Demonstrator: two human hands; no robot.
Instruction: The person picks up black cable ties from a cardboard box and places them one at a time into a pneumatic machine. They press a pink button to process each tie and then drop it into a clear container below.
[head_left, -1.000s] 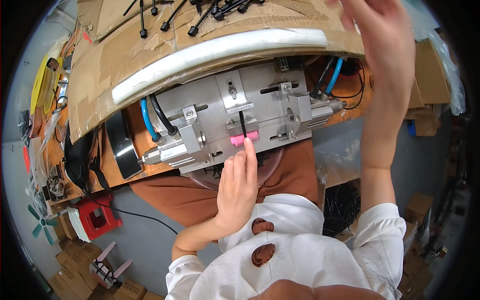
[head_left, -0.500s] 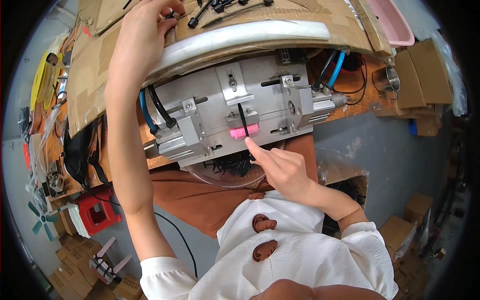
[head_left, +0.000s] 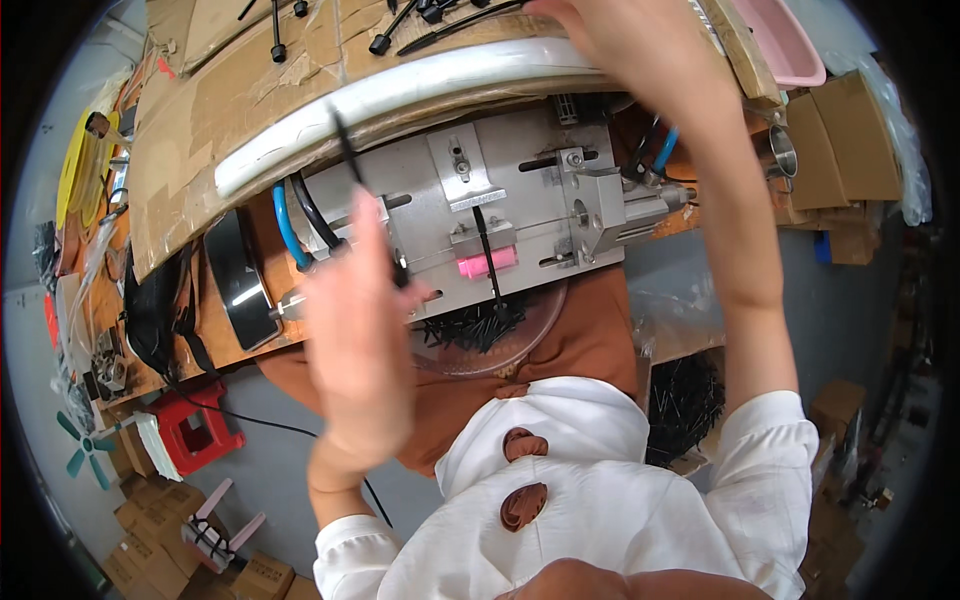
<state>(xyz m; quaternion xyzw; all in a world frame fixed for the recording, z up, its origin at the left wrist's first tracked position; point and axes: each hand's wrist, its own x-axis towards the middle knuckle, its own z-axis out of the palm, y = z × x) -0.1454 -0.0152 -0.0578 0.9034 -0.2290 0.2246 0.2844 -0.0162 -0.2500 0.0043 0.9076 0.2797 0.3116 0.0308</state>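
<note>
My left hand [head_left: 360, 335], smeared by motion, is left of the fixture's middle, its fingers closed on a thin black rod [head_left: 347, 145] that points up and away. My right hand [head_left: 630, 40] reaches over the far right of the cardboard, its fingers blurred and partly cut off at the top edge. Its fingertips are at the end of a long black piece [head_left: 455, 30]; whether they grip it is unclear. Another black rod [head_left: 488, 250] sits in the metal fixture [head_left: 420, 205], crossing a pink block [head_left: 487, 262], its knobbed lower end over a bowl.
The clear bowl [head_left: 540, 335] of black pieces rests on my lap. Several black rods [head_left: 278, 45] lie on the cardboard [head_left: 200, 130], edged by a white padded strip [head_left: 420, 85]. A box of black parts [head_left: 685, 405] stands right. A red stool [head_left: 195, 425] is lower left.
My left hand has come back from the cardboard toward me, carrying a black rod. My right hand has left the rod in the fixture and reached to the far right of the cardboard.
</note>
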